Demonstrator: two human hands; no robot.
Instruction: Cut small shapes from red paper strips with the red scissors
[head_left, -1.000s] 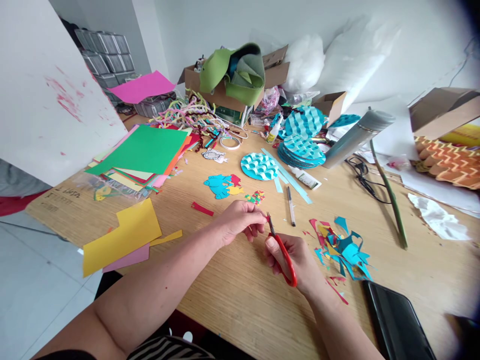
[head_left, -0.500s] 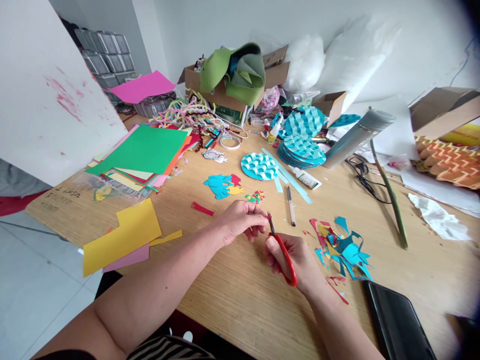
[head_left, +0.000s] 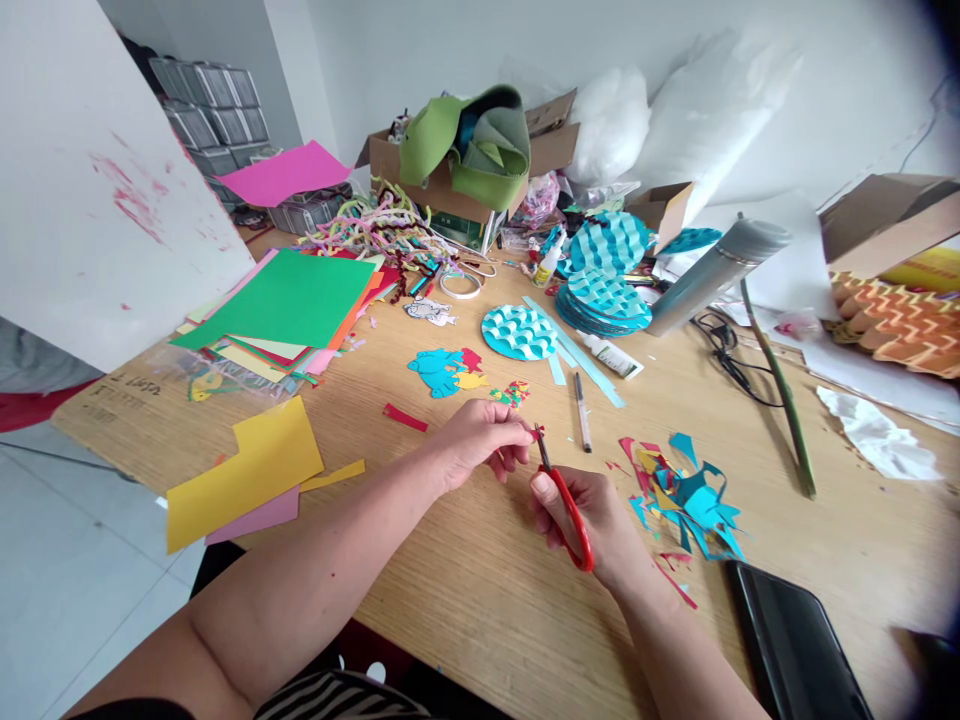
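My right hand [head_left: 574, 515] is closed around red-handled scissors [head_left: 568, 515], their blades pointing up and away from me. Between the thumb and fingers of my left hand [head_left: 491, 442] a tiny piece of red paper [head_left: 538, 432] is pinched, right at the blade tips. Beyond my left hand lie small colourful paper bits [head_left: 511, 393], and blue fish cutouts [head_left: 435, 372] with a red and a yellow one beside them. A red paper strip [head_left: 405, 417] rests left of my hand. Past the scissors is a pen [head_left: 582, 412].
Paper scraps [head_left: 690, 500] and a black phone-like object [head_left: 795, 640] lie on the right. Yellow paper [head_left: 247, 475] and a stack topped by a green sheet [head_left: 285, 295] are on the left. Blue wavy discs [head_left: 519, 332], a glue tube [head_left: 611, 355] and a grey flask [head_left: 716, 275] stand farther back.
At the blade tips, the small red paper shows slightly more and the blades have shifted a little. Both hands stay in nearly the same place.
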